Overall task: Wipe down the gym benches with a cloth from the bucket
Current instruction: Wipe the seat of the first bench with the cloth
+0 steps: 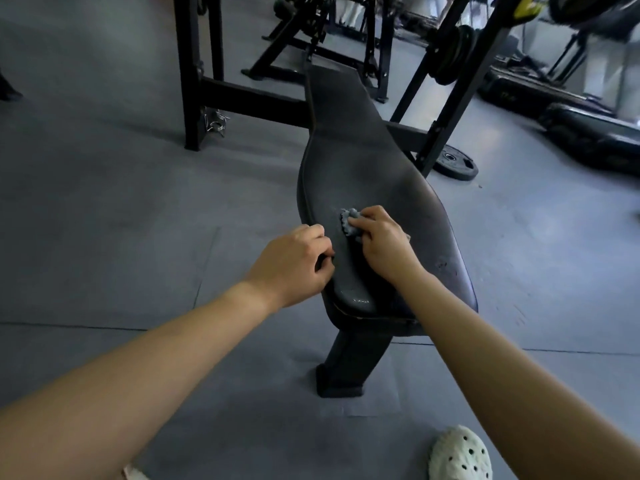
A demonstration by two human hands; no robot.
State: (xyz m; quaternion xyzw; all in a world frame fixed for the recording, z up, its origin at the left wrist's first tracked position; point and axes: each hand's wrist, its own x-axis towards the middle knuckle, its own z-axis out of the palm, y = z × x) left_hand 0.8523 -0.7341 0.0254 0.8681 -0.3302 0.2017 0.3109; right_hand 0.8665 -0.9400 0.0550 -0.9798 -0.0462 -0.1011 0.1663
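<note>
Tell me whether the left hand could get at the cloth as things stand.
Probably yes. The left hand grips the edge of the bench close beside the cloth, with bare padding between; only the right hand, holding the cloth, covers part of it.

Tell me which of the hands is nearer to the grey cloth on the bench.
Right. The right hand grips the bunched cloth, pressing it on the bench pad. The left hand grips the pad's left edge, beside the cloth and apart from it.
</note>
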